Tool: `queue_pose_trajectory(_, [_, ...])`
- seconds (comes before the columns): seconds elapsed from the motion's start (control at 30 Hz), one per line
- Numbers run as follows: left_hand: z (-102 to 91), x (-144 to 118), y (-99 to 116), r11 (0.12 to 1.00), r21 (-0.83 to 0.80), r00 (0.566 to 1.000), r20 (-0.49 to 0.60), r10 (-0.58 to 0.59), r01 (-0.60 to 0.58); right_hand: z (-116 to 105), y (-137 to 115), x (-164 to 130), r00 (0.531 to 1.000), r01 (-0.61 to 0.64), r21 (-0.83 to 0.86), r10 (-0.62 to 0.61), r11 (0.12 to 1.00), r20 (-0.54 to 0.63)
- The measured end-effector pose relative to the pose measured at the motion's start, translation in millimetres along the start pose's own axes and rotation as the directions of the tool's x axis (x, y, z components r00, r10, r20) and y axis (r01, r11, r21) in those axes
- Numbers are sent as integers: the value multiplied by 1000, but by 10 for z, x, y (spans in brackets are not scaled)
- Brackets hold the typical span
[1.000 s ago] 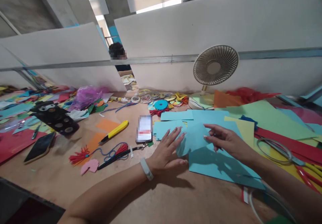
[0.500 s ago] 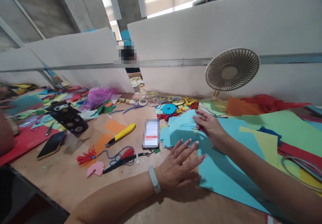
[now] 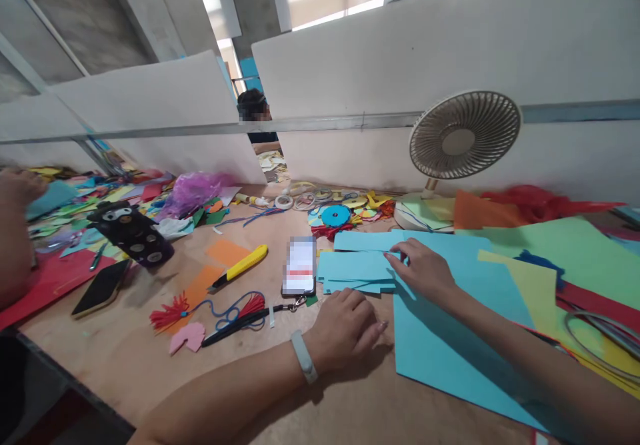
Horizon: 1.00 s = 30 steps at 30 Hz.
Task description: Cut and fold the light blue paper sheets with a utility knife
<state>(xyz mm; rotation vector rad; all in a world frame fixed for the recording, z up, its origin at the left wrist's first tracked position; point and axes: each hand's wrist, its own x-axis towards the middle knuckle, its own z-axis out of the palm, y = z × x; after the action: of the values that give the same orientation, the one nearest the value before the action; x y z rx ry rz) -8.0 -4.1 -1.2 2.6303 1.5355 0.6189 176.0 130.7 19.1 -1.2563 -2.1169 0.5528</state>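
The right hand [image 3: 425, 272] lay on a stack of light blue paper strips [image 3: 355, 273], fingertips pressing its right end, just right of the smartphone [image 3: 300, 266]. The left hand [image 3: 345, 328] rested loosely curled on the wooden table [image 3: 150, 372], holding nothing, beside the big light blue sheet [image 3: 450, 345]. A desk fan [image 3: 463, 138] stood behind; a yellow utility knife [image 3: 240, 266] lay left.

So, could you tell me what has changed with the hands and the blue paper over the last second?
The right hand put the small blue piece it had lifted down on the stack of blue strips and now presses there. The left hand drew back off the paper and curled loosely on the table. The large blue sheet, phone and fan stayed put.
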Motion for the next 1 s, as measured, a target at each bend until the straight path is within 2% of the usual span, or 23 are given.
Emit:
queue_pose_trajectory(0.13, [8,6,-4,998,11,998,-5,-58,58,131,-86,178,969,215,-62,-206,975,134])
queue_pose_trajectory(0.27, [-8,2,1,996,8,996,-2,-92,92,375,-151,352,909,338,-53,-311,940,278])
queue_pose_trajectory(0.4, [-22,1,2,995,15,995,15,-97,97,522,-176,420,882,375,-59,-337,925,330])
queue_pose_trajectory(0.67, [-34,-2,14,993,3,993,28,-116,116,553,-242,455,889,343,-67,-301,937,346])
queue_pose_trajectory(0.77, [-23,-5,12,993,21,993,9,-118,117,494,-232,457,897,332,-55,-298,942,327])
queue_pose_trajectory(0.83, [-11,-4,5,992,38,993,-5,-118,118,378,-193,410,906,323,-53,-293,945,304])
queue_pose_trajectory(0.9, [-2,-2,-5,993,50,994,-14,-111,111,173,-120,300,915,314,-60,-285,948,286])
queue_pose_trajectory(1.0, [-10,0,-18,993,71,996,-19,-90,92,-272,68,17,932,283,-98,-249,954,263])
